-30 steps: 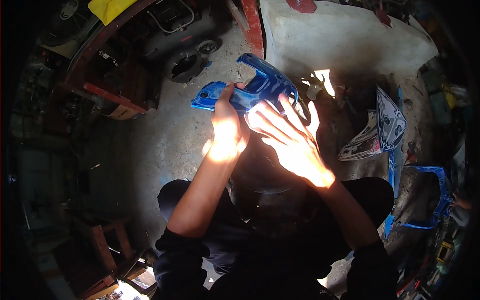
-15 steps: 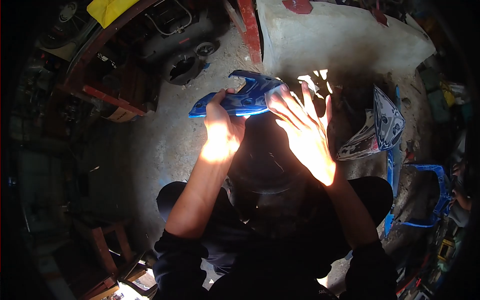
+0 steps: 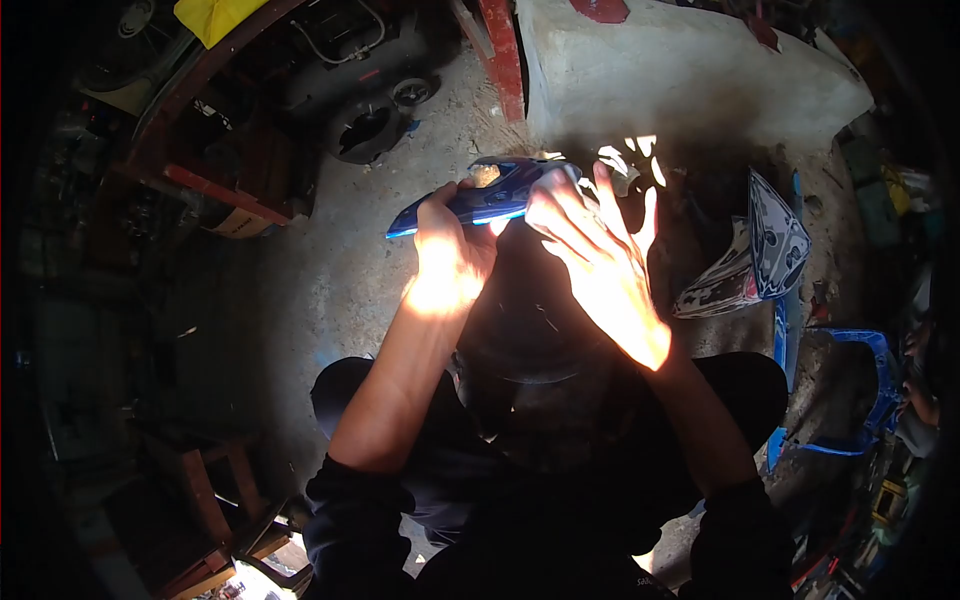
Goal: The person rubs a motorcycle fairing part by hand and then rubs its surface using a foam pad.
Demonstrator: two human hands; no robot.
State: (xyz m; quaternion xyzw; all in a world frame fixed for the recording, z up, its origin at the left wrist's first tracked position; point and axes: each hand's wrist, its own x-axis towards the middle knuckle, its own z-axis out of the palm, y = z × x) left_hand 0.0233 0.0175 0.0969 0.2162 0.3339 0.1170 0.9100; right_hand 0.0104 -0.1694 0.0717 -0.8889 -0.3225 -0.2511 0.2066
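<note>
My left hand is closed around the left part of a glossy blue plastic fairing panel, its thumb on the upper side. The panel is tilted in front of me. My right hand lies over the panel's right end. Under its nearer fingertips is a pale, blurred sheet that looks like sandpaper, pressed to the surface. The other fingers of that hand are spread. Bright sunlight washes out both hands, and the fingers below the panel are hidden.
A dark round object stands between my knees. To the right lie a patchy grey-white panel and a blue frame-like part. A pale block stands ahead, beside a red post. Another person's hand shows at the far right.
The panel has tipped, showing its upper face at a flatter angle, and its left end has shifted slightly right. My right fingers have moved a little left across it.
</note>
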